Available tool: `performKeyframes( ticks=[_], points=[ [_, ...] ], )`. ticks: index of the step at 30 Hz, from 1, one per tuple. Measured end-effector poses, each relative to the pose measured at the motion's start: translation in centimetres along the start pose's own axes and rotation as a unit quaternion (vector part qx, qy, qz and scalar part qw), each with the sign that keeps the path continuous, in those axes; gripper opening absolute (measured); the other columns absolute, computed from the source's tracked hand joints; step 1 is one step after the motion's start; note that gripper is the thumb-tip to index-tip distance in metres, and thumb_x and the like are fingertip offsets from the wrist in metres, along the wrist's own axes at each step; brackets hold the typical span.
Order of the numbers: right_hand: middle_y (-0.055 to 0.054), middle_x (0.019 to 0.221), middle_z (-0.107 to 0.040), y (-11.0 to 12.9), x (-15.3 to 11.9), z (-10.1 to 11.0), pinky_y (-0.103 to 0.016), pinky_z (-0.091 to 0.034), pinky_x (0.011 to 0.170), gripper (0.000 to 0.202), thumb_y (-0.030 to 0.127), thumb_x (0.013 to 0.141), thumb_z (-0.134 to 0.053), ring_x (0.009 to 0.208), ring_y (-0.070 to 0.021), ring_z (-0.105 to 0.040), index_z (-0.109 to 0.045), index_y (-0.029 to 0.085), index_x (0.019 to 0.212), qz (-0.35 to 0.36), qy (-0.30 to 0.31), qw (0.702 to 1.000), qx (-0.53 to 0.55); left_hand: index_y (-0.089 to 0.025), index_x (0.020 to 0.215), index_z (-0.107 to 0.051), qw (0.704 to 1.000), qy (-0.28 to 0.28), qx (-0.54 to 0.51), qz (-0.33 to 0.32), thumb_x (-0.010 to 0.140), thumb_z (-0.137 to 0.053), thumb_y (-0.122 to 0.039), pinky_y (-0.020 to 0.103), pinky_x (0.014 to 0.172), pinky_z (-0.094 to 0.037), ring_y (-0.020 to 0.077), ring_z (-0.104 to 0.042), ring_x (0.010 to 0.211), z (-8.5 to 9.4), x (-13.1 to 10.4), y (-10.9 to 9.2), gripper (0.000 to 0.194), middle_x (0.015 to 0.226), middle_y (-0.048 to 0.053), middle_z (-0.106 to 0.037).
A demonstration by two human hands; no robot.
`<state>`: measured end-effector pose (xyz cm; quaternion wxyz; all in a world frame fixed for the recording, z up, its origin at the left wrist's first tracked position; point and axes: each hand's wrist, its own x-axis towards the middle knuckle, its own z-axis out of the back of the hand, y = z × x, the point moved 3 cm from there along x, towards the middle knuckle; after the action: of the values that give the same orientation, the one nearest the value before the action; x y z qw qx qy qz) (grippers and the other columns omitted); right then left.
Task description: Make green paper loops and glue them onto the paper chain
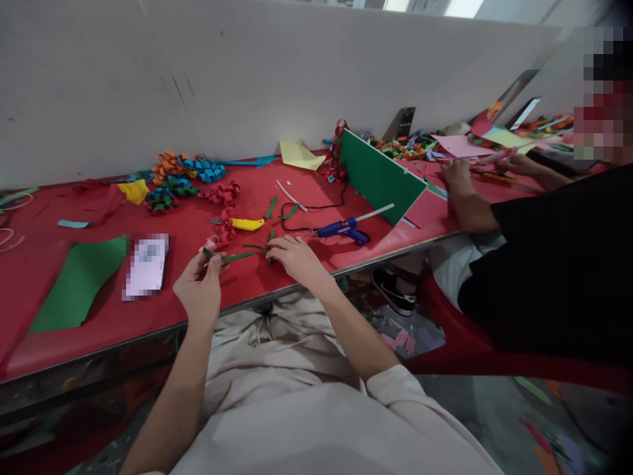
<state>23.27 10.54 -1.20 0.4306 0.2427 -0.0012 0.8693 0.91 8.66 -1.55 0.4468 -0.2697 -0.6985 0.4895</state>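
Note:
My left hand [200, 280] pinches one end of a green paper strip [240, 256] near the table's front edge. My right hand [297, 260] is held low over the table, its fingertips at some small green strips [271, 245]; whether it grips one is hard to make out. Just behind the hands lie a yellow-handled cutter [247, 224] and a curled red paper chain [227, 224]. A blue glue gun [341, 229] with a white glue stick rests to the right of my right hand.
On the red table [188, 290] are a phone [147, 267], green paper [84, 284] and coloured paper chains [173, 175]. A green board [378, 173] stands at the right. Beyond it, another person's hands [459, 178] work among paper pieces.

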Motion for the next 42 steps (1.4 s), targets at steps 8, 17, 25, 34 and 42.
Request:
performKeyframes(
  ticks=[8, 17, 25, 34, 42],
  points=[
    [-0.01, 0.139, -0.064, -0.3, -0.4, -0.2, -0.036, -0.046, 0.109, 0.034, 0.005, 0.099, -0.04, 0.125, -0.0212, -0.061, -0.066, 0.02, 0.114, -0.018, -0.082, 0.989, 0.12, -0.014, 0.107, -0.076, 1.0, -0.008, 0.008, 0.004, 0.078, -0.08, -0.041, 0.035, 0.083, -0.067, 0.0185, -0.076, 0.085, 0.2, -0.2, 0.2, 0.039, 0.092, 0.006, -0.078],
    [-0.012, 0.118, -0.069, -0.3, 0.0, 0.2, -0.036, -0.049, 0.101, 0.032, 0.004, 0.096, -0.042, 0.112, -0.0231, -0.063, -0.064, 0.018, 0.113, -0.069, -0.067, 0.983, 0.156, -0.013, 0.104, -0.075, 1.0, -0.011, 0.003, 0.005, 0.078, -0.081, -0.04, 0.033, 0.084, -0.066, 0.0186, -0.076, 0.086, 0.5, -0.3, 0.4, 0.038, 0.091, 0.006, -0.078],
    [-0.015, 0.123, -0.065, -0.4, 0.0, 0.4, -0.04, -0.048, 0.106, 0.039, 0.01, 0.1, -0.039, 0.12, -0.0246, -0.058, -0.058, 0.016, 0.134, -0.089, -0.095, 0.981, 0.144, -0.015, 0.108, -0.074, 1.0, 0.0, -0.007, -0.007, 0.079, -0.081, -0.04, 0.033, 0.081, -0.067, 0.018, -0.076, 0.086, 0.4, -0.2, 0.0, 0.038, 0.095, 0.006, -0.078],
    [-0.015, 0.13, -0.066, -0.8, -0.3, 0.1, -0.039, -0.046, 0.11, 0.042, 0.003, 0.096, -0.036, 0.126, -0.0235, -0.058, -0.064, 0.014, 0.125, -0.09, -0.113, 0.979, 0.141, -0.015, 0.105, -0.075, 0.999, 0.018, 0.004, -0.028, 0.081, -0.081, -0.037, 0.034, 0.082, -0.067, 0.0194, -0.078, 0.089, 0.0, -0.4, 0.2, 0.034, 0.096, 0.008, -0.079],
    [-0.011, 0.137, -0.068, 0.1, -0.3, 1.1, -0.051, -0.038, 0.116, 0.037, 0.007, 0.098, -0.043, 0.138, -0.0273, -0.049, -0.066, 0.019, 0.126, -0.102, -0.102, 0.981, 0.126, -0.017, 0.105, -0.075, 0.997, 0.047, 0.036, -0.041, 0.083, -0.078, -0.037, 0.032, 0.084, -0.067, 0.018, -0.077, 0.093, -0.2, -0.6, -1.3, 0.03, 0.104, 0.008, -0.079]
  ],
)
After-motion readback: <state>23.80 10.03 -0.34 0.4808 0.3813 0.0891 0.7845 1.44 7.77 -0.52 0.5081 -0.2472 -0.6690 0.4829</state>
